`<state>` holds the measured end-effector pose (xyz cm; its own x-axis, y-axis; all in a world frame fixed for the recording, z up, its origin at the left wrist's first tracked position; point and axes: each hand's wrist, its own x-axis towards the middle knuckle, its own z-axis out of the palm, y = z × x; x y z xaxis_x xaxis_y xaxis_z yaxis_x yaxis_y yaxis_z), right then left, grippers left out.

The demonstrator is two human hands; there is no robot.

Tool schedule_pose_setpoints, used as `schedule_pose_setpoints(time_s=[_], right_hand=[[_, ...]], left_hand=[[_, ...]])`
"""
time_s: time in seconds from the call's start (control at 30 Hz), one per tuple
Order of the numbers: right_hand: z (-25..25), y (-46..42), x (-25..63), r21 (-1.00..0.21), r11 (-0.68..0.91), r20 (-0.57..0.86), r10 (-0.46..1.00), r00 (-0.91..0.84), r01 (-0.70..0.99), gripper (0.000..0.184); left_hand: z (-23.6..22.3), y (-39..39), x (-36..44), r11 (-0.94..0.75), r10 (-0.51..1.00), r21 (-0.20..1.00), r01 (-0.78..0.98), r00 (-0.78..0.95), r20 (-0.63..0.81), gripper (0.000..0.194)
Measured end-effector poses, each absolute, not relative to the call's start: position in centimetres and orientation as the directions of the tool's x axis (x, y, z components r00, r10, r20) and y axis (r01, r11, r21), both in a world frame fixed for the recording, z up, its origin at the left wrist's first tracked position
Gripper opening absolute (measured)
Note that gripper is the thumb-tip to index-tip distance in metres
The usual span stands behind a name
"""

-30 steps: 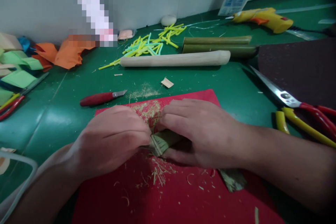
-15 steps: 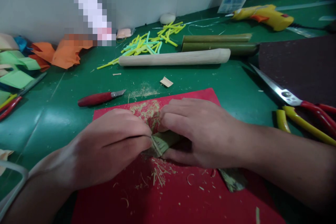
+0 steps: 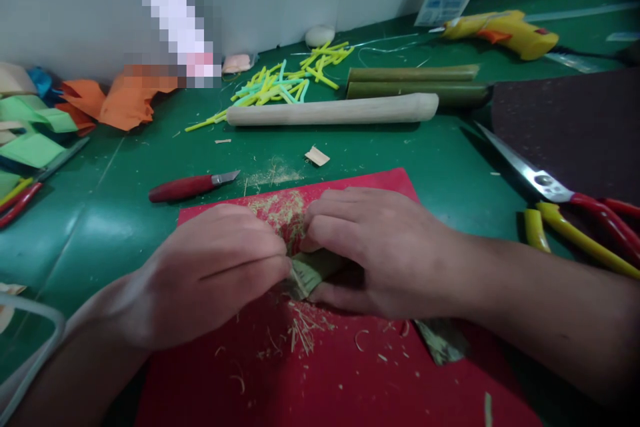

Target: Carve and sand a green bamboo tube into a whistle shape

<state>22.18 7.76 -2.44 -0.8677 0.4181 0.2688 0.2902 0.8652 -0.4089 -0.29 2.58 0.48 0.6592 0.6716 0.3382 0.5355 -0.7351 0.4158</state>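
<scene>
My left hand point(image 3: 215, 280) is closed in a pinch at the left end of a dull green folded strip point(image 3: 313, 273) with dark marks; whatever else its fingertips grip is hidden. From the right, my right hand point(image 3: 387, 253) closes round the same strip, thumb below and curled fingers above. Both hands meet over a red mat point(image 3: 280, 380). Pale shavings point(image 3: 305, 333) and fine dust lie on the mat around them. Beneath my right wrist a mottled green piece point(image 3: 444, 341) shows; whether it joins the held strip cannot be seen.
Beyond the mat lie a red-handled knife point(image 3: 187, 187), a pale wooden stick point(image 3: 333, 110), green bamboo lengths point(image 3: 420, 90) and yellow-green sticks point(image 3: 270, 88). Red-handled scissors point(image 3: 550, 187) and a yellow glue gun point(image 3: 505, 33) are at right. Coloured paper point(image 3: 125, 100) lies left.
My left hand and forearm have shifted very slightly, and the pale loop by the left wrist has moved right. The right hand's grip looks the same.
</scene>
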Motion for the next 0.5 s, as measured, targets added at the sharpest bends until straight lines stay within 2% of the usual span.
schedule_pose_setpoints(time_s=[0.1,0.4,0.5], right_hand=[[-2.41,7.75,22.15,-0.416,0.867,0.274,0.409,-0.870,0.276,0.019],[-2.38,7.76,22.18,-0.428,0.859,0.269,0.420,-0.867,0.283,0.018],[-2.42,7.79,22.16,-0.429,0.858,0.280,0.423,-0.862,0.281,0.018]], left_hand=[[0.57,2.43,-0.31,-0.755,0.640,0.419,0.504,0.705,0.306,0.012],[0.36,2.47,-0.55,-0.738,0.658,0.426,0.524,0.698,0.281,0.010],[0.23,2.56,-0.73,-0.767,0.633,0.374,0.522,0.712,0.304,0.014]])
